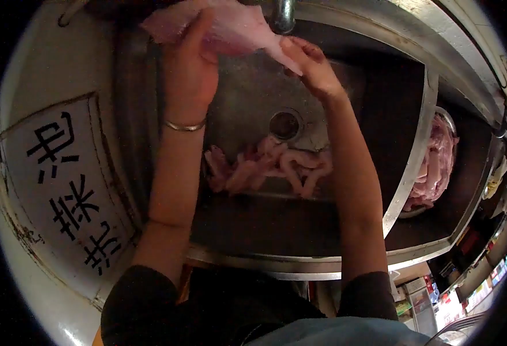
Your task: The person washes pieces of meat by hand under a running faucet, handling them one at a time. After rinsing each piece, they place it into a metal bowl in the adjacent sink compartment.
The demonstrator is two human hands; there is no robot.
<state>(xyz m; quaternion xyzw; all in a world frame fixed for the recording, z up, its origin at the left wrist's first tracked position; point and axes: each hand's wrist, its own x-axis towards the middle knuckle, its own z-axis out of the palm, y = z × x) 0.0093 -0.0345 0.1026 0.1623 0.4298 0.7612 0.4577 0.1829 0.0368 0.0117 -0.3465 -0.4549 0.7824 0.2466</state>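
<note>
A flat, pale pink piece of raw flesh that looks like a fish fillet (236, 29) is stretched between my hands at the top of the view, above the sink. My left hand (193, 69), with a bracelet at the wrist, has its thumb on the near face of the fillet; its other fingers are mostly hidden. The narrow right end of the fillet is pinched in my right hand (317, 66). Below, several pale raw pieces (259, 164) lie in a loose row on the sink floor (236, 106), near the drain (286, 124).
A metal tap (283, 16) comes down just behind the fillet. Past the metal divider (415, 158), a second basin holds a round container heaped with pink raw flesh (438, 164). A sign with black handwritten characters (63, 190) is at the left. The sink's front rim (265, 265) runs before my body.
</note>
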